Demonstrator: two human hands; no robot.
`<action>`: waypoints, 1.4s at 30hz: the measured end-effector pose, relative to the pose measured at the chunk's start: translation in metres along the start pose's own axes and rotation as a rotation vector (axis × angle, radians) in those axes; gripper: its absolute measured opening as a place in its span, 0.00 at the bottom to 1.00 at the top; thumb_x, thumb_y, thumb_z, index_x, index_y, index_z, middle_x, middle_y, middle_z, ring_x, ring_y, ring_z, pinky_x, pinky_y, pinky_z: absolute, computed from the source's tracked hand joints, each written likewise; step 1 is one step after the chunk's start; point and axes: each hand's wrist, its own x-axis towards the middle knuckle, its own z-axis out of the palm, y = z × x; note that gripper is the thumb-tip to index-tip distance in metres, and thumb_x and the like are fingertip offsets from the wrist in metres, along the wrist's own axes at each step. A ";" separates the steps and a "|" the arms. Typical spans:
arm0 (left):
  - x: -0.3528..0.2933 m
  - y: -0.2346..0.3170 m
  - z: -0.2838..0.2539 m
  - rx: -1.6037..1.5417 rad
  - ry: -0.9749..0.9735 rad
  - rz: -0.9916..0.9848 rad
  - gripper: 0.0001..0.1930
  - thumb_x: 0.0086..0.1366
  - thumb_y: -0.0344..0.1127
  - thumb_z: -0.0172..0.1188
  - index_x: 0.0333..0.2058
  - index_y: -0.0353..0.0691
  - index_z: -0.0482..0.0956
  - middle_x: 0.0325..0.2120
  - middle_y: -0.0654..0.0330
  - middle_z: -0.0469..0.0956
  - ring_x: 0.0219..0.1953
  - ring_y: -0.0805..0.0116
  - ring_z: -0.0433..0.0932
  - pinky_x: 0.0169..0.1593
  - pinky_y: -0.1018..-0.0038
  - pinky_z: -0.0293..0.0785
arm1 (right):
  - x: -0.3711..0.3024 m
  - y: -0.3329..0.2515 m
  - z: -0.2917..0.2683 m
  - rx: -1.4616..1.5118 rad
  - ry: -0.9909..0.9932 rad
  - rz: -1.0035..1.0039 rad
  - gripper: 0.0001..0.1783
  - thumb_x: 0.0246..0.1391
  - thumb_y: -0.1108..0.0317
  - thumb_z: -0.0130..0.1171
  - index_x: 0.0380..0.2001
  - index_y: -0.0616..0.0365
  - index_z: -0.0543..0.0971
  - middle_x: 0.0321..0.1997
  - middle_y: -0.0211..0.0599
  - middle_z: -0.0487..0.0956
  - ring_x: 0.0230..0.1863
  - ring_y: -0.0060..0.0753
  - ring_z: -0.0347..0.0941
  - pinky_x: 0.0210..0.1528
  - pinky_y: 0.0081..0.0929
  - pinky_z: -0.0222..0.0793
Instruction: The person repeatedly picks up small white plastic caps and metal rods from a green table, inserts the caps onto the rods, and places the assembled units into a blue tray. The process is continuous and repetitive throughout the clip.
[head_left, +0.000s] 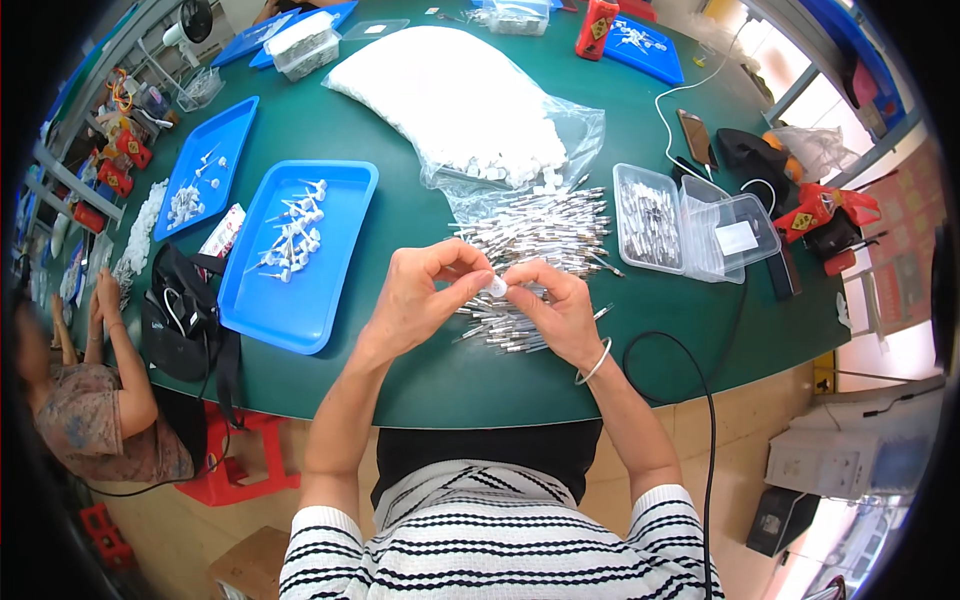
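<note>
A small white cap (497, 287) sits between the fingertips of both hands, over the middle of the table. My left hand (425, 295) pinches it from the left with thumb and forefinger. From the other side my right hand (556, 312) grips it the same way; whether a thin rod is in those fingers too is hidden. Beneath and beyond the hands spreads a pile of thin silvery rods (545, 222). Behind the pile lies a large clear bag of white caps (440, 95), its mouth toward me, with some caps spilling out.
On the left a blue tray (335, 290) holds several capped rods (295, 235); another blue tray (225, 140) lies beyond. To the right are a clear box of rods (650, 215), its lid (735, 235), a phone (697, 137) and a black cable (690, 362). A co-worker (100, 400) sits at left.
</note>
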 end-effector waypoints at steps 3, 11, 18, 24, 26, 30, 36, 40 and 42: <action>0.000 0.002 -0.001 0.016 -0.037 -0.010 0.05 0.61 0.27 0.61 0.32 0.30 0.77 0.26 0.63 0.79 0.30 0.79 0.77 0.37 0.81 0.75 | 0.000 0.001 0.000 0.071 -0.015 0.038 0.07 0.54 0.75 0.61 0.36 0.63 0.80 0.35 0.32 0.80 0.37 0.22 0.74 0.41 0.21 0.69; -0.004 -0.010 0.008 -0.511 -0.071 -0.224 0.06 0.66 0.29 0.56 0.37 0.31 0.76 0.29 0.62 0.77 0.31 0.77 0.79 0.36 0.80 0.79 | -0.001 0.000 0.000 0.310 -0.024 0.138 0.06 0.56 0.77 0.58 0.36 0.63 0.80 0.37 0.30 0.79 0.38 0.21 0.73 0.42 0.19 0.68; -0.011 -0.006 0.004 -0.593 -0.131 -0.293 0.08 0.63 0.33 0.61 0.36 0.33 0.77 0.29 0.58 0.80 0.30 0.75 0.79 0.34 0.79 0.79 | -0.002 0.003 0.001 0.064 0.009 0.025 0.05 0.52 0.81 0.59 0.34 0.64 0.79 0.34 0.33 0.79 0.37 0.22 0.73 0.41 0.19 0.67; -0.024 -0.020 0.002 -0.732 -0.116 -0.308 0.07 0.62 0.33 0.62 0.33 0.34 0.78 0.28 0.59 0.80 0.28 0.76 0.78 0.34 0.80 0.78 | -0.003 0.000 0.010 0.142 -0.071 0.016 0.07 0.52 0.82 0.58 0.36 0.65 0.79 0.36 0.34 0.79 0.39 0.23 0.73 0.43 0.20 0.66; -0.031 -0.022 -0.009 -0.656 -0.003 -0.252 0.07 0.63 0.33 0.62 0.33 0.35 0.78 0.28 0.59 0.80 0.28 0.76 0.78 0.34 0.79 0.78 | -0.004 -0.002 0.011 0.084 -0.041 -0.015 0.09 0.52 0.80 0.58 0.38 0.64 0.79 0.39 0.35 0.80 0.42 0.25 0.73 0.46 0.22 0.66; -0.044 -0.028 -0.079 -0.038 0.460 -0.020 0.03 0.62 0.29 0.60 0.30 0.36 0.79 0.26 0.62 0.80 0.27 0.78 0.76 0.32 0.80 0.74 | 0.004 0.002 -0.003 -0.028 0.202 -0.128 0.13 0.56 0.76 0.57 0.45 0.66 0.76 0.45 0.40 0.79 0.46 0.29 0.74 0.51 0.26 0.67; -0.027 -0.088 -0.191 0.925 0.619 0.054 0.05 0.61 0.33 0.59 0.29 0.38 0.77 0.23 0.52 0.79 0.25 0.57 0.79 0.29 0.66 0.71 | 0.011 -0.006 -0.021 0.068 0.434 -0.136 0.11 0.61 0.74 0.54 0.45 0.66 0.76 0.35 0.36 0.79 0.37 0.23 0.76 0.42 0.19 0.72; -0.020 -0.119 -0.209 1.213 0.521 -0.059 0.07 0.61 0.36 0.59 0.28 0.39 0.77 0.25 0.52 0.79 0.31 0.50 0.76 0.35 0.58 0.70 | -0.014 -0.030 -0.062 0.014 0.473 -0.138 0.10 0.62 0.72 0.53 0.44 0.65 0.77 0.32 0.33 0.80 0.34 0.20 0.75 0.40 0.17 0.71; -0.015 -0.125 -0.212 1.285 0.494 -0.029 0.07 0.61 0.36 0.59 0.29 0.39 0.77 0.27 0.52 0.78 0.35 0.50 0.74 0.39 0.56 0.69 | -0.032 -0.033 -0.083 -0.110 0.406 -0.077 0.09 0.59 0.74 0.55 0.42 0.63 0.79 0.31 0.31 0.80 0.33 0.18 0.74 0.38 0.16 0.69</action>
